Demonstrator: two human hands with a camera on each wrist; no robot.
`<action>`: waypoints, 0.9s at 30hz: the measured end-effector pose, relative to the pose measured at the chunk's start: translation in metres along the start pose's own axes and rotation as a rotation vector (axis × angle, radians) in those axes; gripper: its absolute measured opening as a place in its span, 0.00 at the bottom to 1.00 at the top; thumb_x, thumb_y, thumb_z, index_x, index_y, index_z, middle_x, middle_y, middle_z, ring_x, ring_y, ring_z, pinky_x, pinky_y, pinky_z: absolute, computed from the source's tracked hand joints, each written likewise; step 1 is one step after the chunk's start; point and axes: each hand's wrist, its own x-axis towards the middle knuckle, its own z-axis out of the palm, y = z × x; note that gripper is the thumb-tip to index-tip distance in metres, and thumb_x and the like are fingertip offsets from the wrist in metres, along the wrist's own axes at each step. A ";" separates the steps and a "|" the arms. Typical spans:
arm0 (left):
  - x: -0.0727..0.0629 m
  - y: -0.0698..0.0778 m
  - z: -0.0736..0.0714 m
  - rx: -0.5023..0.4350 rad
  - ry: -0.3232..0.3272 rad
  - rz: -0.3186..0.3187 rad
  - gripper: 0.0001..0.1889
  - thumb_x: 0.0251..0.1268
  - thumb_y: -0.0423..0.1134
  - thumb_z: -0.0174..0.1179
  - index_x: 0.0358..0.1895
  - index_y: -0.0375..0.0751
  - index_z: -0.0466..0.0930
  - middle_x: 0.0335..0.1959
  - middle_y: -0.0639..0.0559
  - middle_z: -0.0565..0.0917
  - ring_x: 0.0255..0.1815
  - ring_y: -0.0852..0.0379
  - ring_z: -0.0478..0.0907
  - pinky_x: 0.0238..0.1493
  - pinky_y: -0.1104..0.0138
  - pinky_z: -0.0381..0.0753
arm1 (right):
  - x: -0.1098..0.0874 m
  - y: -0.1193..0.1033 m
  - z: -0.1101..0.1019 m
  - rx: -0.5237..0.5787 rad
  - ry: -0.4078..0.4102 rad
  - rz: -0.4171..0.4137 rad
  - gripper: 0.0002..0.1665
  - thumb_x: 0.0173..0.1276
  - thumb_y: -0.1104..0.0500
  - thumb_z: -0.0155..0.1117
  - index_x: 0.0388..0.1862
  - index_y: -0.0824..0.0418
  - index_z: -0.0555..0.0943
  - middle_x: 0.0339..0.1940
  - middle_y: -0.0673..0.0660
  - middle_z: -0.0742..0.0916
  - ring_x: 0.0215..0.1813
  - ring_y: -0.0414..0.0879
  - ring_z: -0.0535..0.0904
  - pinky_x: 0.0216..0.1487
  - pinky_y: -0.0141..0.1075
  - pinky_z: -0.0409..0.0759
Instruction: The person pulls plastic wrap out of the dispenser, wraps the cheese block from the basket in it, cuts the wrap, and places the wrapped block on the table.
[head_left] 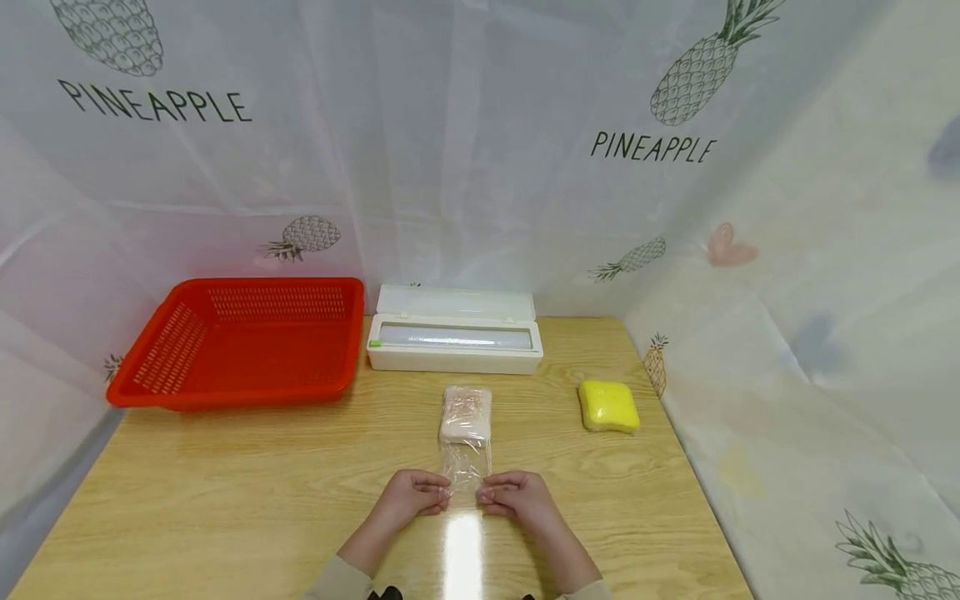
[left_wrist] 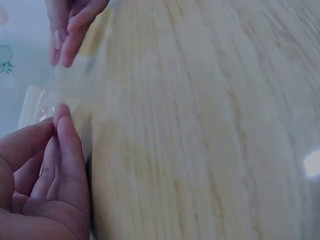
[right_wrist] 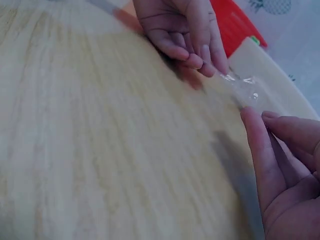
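Observation:
A pale pink sponge-like block (head_left: 467, 413) lies on the table in front of me, covered by clear plastic wrap (head_left: 465, 467). The loose end of the wrap stretches from the block toward me. My left hand (head_left: 417, 493) pinches its left corner between thumb and fingers, and my right hand (head_left: 517, 498) pinches the right corner. In the left wrist view the left fingertips (left_wrist: 61, 111) meet at the film's edge. The right wrist view has the crinkled film (right_wrist: 245, 87) spanning between both hands.
A red plastic basket (head_left: 262, 367) stands at the back left. Beside it is a white cling-film box (head_left: 454, 360) with its lid raised and a roll inside. A yellow wrapped sponge (head_left: 608, 406) sits to the right. Printed curtains (head_left: 450, 167) surround the wooden table (head_left: 262, 492).

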 end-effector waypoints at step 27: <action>0.047 0.055 -0.005 0.176 0.128 0.167 0.23 0.61 0.31 0.66 0.61 0.34 0.77 0.55 0.45 0.82 0.50 0.49 0.80 0.46 0.57 0.80 | 0.056 -0.045 -0.002 -0.142 0.114 -0.152 0.27 0.67 0.64 0.65 0.63 0.71 0.74 0.57 0.63 0.83 0.52 0.46 0.81 0.46 0.40 0.78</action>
